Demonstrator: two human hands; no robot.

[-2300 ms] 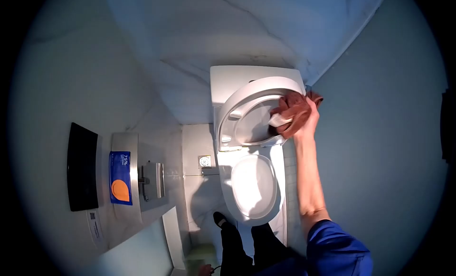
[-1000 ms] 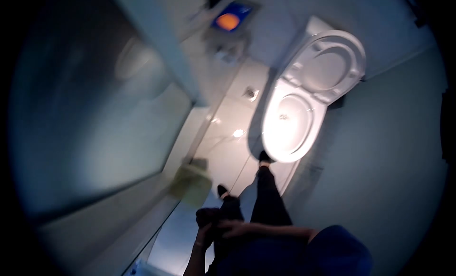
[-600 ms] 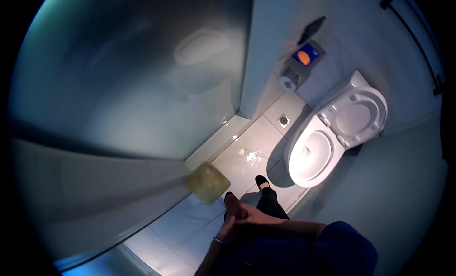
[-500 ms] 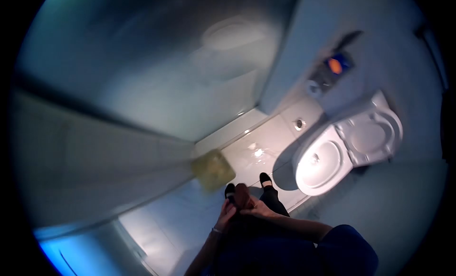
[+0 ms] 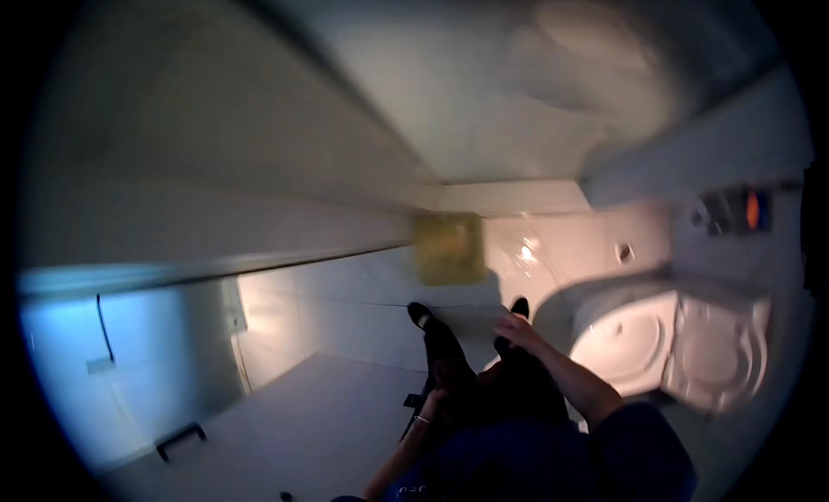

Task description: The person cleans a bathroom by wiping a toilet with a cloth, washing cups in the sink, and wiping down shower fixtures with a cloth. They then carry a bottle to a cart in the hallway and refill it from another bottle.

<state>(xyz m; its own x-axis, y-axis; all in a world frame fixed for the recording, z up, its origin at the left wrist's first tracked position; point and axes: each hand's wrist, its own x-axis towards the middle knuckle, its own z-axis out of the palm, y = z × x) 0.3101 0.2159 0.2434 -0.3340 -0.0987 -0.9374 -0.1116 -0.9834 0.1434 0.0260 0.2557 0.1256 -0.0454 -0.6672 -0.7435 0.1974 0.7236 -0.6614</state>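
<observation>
- Tiled floor (image 5: pixel 345 320) runs pale and glossy beyond both hands, with a blurred glass panel (image 5: pixel 509 113) farther ahead; lighting dim, edges soft.
- Hands now apart. A moment ago both met around the brown cloth; that shared hold has come undone, leaving the cloth on the left-hand side only.
- Left hand (image 5: pixel 436 400): low, close to the dark trousers, wristband (image 5: pixel 422 420) just behind it. Reddish-dark shape at its fingers, apparently the cloth (image 5: pixel 449 374). Too dark to tell whether the hand is clenched on it.
- Right hand (image 5: pixel 518 331): ahead and to the right of the left, fingers loosely extended; nothing visible in them.
- Yellow-green bin (image 5: pixel 449 249): beyond the left hand, ahead and left of the right, blurred.
- Toilet bowl (image 5: pixel 615 345): right of the right hand, well apart from the cloth; raised seat and lid (image 5: pixel 715 355) farther right.
- Floor drain (image 5: pixel 624 253): ahead and right of the right hand. Blue-and-orange packet (image 5: pixel 753 210): past it, at the wall.
- Versus the earlier frame: view has swung left, bringing a black handle (image 5: pixel 180 435) in, left of the left hand.
</observation>
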